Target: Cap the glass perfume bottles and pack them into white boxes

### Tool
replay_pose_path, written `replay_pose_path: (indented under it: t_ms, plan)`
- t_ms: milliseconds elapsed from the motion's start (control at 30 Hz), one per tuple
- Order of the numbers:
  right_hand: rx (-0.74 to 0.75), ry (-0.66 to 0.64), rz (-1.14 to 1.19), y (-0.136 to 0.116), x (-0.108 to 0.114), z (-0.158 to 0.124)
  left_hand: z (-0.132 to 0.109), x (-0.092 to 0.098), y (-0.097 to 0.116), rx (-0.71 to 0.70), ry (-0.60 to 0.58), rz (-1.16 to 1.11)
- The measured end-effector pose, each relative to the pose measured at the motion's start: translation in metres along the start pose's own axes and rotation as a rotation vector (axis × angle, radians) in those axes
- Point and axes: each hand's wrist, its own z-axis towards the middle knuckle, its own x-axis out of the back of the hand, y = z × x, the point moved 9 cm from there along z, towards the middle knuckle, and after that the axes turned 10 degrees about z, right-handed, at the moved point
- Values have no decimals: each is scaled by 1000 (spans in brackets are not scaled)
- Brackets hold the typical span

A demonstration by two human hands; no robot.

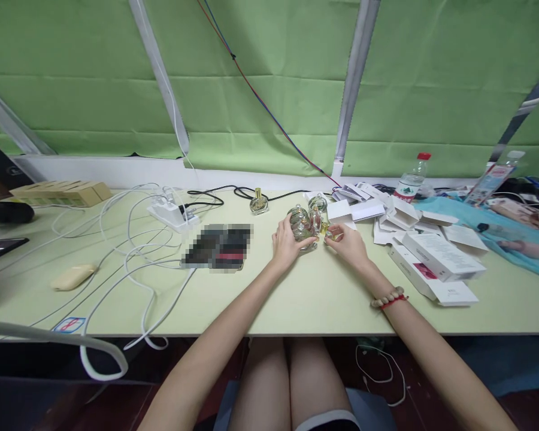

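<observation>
Glass bottle (302, 226) clasped in curled left hand (285, 244); small gold part (327, 230) pinched in right hand (350, 244); likely mid-fitting, needing steady alignment.

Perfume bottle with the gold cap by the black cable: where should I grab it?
Probably by its round glass body, below the gold cap. The perfume bottle stands upright with free space left and right, so come from the near side and pinch both flanks. The black cable runs behind it. The left hand is nearest but holds another glass bottle.
</observation>
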Motion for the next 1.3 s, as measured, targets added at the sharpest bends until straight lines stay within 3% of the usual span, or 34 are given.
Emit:
replay_pose_path:
  t_ms: [167,333,433,567,700,767,867,1000,1200,1300]
  plan:
    - [35,-26,-4,-1,-2,1,4,-2,0,-139,-40,-110]
    - [55,-78,147,2,-10,3,6,-9,0,-223,-134,-141]
    - [109,-72,149,-5,-10,1,6,-9,-2,-212,-134,-129]
    - [211,-133,-22,-23,-18,-6,3,-6,-5,-187,-97,-64]
    - [208,-205,-110,-27,-27,-11,4,-3,-11,-164,-125,-68]
    - [202,-218,-107,-26,-28,-11,11,5,-17,-128,-87,-127]
    - [199,-230,-81,-26,-29,-10,26,28,-32,-32,84,-196]
    - [198,-231,-109,-26,-31,-9,51,47,-57,175,238,-118]
    - [195,-257,-186,-29,-36,-8,95,44,-84,381,92,303]
    - [180,-268,-205,-29,-35,-7,108,43,-98,451,46,383]
